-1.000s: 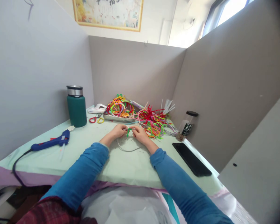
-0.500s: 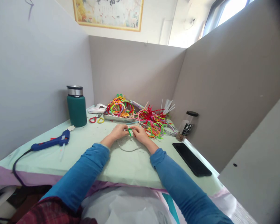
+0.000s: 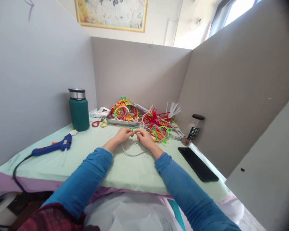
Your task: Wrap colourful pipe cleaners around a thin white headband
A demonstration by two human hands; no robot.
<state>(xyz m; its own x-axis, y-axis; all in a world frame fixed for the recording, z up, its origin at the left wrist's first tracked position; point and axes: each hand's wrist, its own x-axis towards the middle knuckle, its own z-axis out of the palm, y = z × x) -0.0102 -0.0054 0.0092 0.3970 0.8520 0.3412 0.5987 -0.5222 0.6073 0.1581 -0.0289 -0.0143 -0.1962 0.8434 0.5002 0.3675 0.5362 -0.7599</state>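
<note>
Over the middle of the table, my left hand and my right hand meet with their fingertips pinched close together. A short bit of green pipe cleaner shows at the left fingertips. A thin grey wire curves in a loop below both hands; its ends run up behind the fingers. My left fingers close on the green pipe cleaner where it sits round the wire. The right thumb and forefinger pinch just beside it, seemingly on the wire, though the fingers cover most of that spot.
A metal tray of colourful pipe cleaners and a loose pile lie behind my hands. Scissors, a green bottle and a glue gun stand left. A phone and a clear jar are right.
The green pipe cleaner's tail, which hung down between my hands, no longer shows; only a small green bit is visible at the left fingertips. My hands have barely moved.
</note>
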